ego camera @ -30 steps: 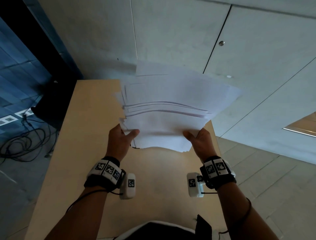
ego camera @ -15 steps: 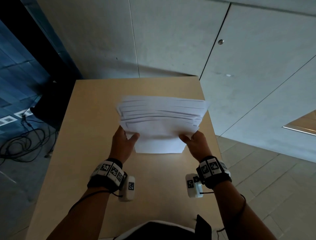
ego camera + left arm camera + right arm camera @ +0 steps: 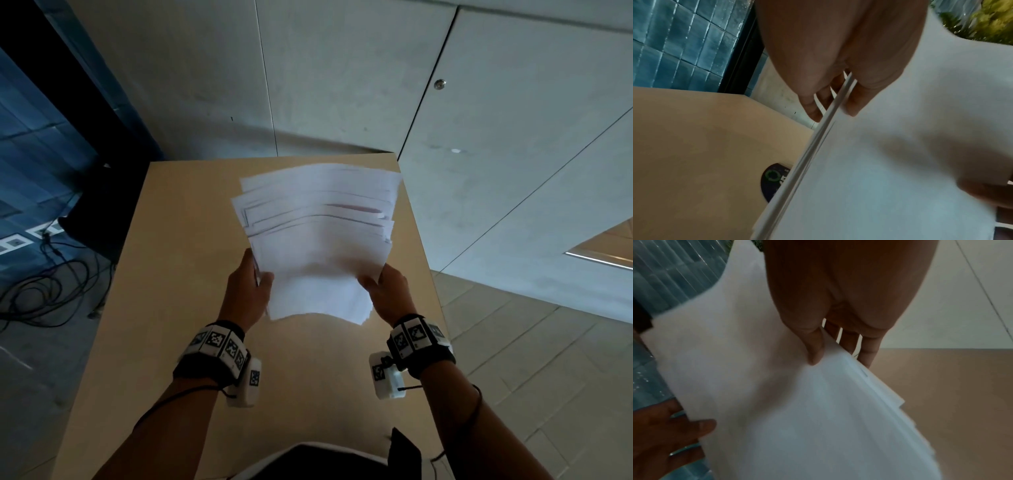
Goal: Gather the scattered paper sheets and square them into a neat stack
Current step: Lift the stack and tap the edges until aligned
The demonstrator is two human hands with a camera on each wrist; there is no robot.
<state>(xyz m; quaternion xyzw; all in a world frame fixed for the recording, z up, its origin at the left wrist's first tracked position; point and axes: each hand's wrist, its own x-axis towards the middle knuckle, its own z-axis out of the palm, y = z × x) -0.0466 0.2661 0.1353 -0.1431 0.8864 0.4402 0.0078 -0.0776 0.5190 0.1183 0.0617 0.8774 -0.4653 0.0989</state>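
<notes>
- Since half a second ago, the paper sheets [image 3: 318,240] have tipped up off the table [image 3: 164,308]; their far edges, which lay level, now rise away from my fingers and fan apart.
- I see one bundle of white sheets, held above the table between my two hands; I cannot count the single sheets because the edges blur.
- Edges look uneven: several far edges step one behind the other, and one sheet hangs lower than the rest, nearest my wrists.
- Some sheets show faint dark lines near their far edges; what they are I cannot tell.
- My left hand [image 3: 248,291] clamps the bundle's left edge, thumb curled over the top face, fingers [image 3: 813,104] underneath, as the left wrist view shows.
- My right hand [image 3: 387,291] clamps the right edge the same way: thumb [image 3: 813,345] pressed on the top sheet, fingers behind the bundle.
- From the right wrist view, the sheets' right edges splay out just beyond my fingertips.
- Each wrist carries one black band with square markers and one small white camera block, so two bands [image 3: 219,349] and two blocks.
- One dark round sticker [image 3: 774,180] sits on the table, half hidden behind the bundle's left edge, beyond my left fingers.
</notes>
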